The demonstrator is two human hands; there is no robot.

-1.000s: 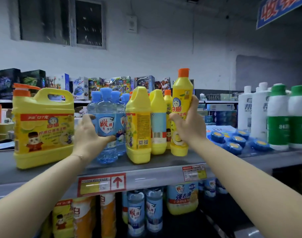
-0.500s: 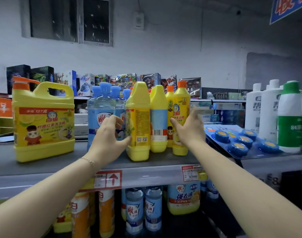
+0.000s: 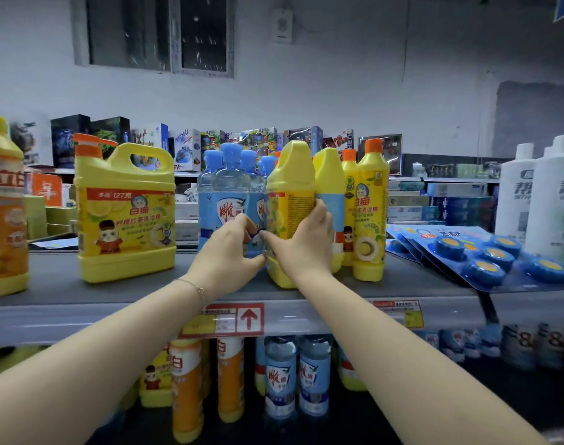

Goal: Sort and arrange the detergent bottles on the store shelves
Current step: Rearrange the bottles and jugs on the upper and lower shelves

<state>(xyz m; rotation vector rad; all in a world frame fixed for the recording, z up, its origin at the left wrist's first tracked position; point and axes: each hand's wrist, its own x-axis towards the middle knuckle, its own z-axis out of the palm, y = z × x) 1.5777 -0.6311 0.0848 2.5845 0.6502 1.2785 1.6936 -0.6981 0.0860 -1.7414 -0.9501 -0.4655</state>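
Two upright bottles stand caps-up on the shelf, left hand gripping the blue bottle, right hand the yellow bottle, bases hidden.

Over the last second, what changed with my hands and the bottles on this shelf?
The right hand set the slim orange-capped bottle down in the row, let go, and moved left to grip the wide yellow bottle. The left hand slid right, staying on the front blue bottle. The yellow jug stayed put.
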